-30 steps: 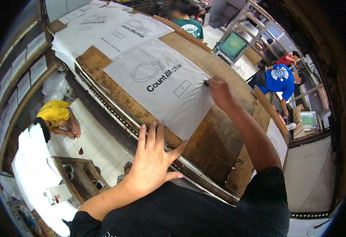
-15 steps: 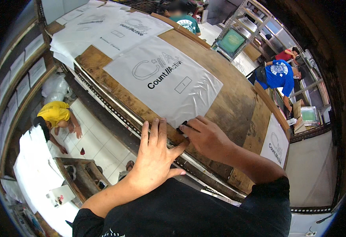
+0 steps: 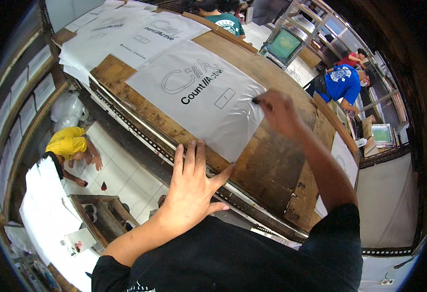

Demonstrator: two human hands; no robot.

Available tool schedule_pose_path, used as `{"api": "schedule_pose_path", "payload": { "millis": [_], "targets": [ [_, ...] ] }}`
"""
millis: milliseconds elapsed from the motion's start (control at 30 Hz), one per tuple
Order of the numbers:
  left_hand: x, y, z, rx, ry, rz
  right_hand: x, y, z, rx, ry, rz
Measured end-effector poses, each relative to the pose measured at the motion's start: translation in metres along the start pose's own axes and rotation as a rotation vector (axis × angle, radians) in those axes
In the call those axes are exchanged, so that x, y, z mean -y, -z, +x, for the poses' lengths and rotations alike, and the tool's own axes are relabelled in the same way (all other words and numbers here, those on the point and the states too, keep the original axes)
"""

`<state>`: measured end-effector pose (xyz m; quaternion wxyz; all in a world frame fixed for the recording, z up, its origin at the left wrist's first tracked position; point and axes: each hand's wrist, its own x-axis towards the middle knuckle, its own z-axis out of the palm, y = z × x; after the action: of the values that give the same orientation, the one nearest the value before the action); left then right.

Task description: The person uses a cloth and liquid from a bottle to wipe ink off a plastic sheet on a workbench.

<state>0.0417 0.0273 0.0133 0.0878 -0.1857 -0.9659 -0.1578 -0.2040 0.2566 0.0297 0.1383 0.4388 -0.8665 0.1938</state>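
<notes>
A translucent white plastic sheet [image 3: 208, 121] with black outlined and solid lettering lies on the brown wooden table [image 3: 281, 170]. My right hand [image 3: 279, 114] is at the sheet's right edge, its fingers closed round a small black thing [image 3: 256, 100] that is mostly hidden and blurred. Creases run across the sheet beside those fingers. My left hand [image 3: 191, 182] rests with fingers spread at the table's near edge, fingertips close to the sheet's lower edge. Nothing is in it.
More printed sheets [image 3: 145, 39] overlap at the table's far left; another sheet [image 3: 337, 165] lies at the right end. A person in yellow [image 3: 69, 143] bends over the tiled floor. People in green [image 3: 225, 23] and blue [image 3: 342, 82] are beyond, near a green-meshed frame [image 3: 284, 45].
My right hand has moved up and to the right, from the sheet's lower corner to its right edge, with the black thing in it. The left hand has barely moved.
</notes>
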Motion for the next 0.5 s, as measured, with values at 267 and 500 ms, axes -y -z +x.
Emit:
{"api": "schedule_pose_path", "payload": {
  "millis": [267, 500],
  "targets": [
    [0.0, 0.002, -0.003, 0.045, 0.0, 0.045, 0.125, 0.001, -0.055, 0.26, 0.166, 0.013],
    [-0.001, 0.002, 0.001, 0.029, 0.003, 0.025, -0.027, -0.007, -0.022, 0.123, -0.059, -0.324]
  ]
}}
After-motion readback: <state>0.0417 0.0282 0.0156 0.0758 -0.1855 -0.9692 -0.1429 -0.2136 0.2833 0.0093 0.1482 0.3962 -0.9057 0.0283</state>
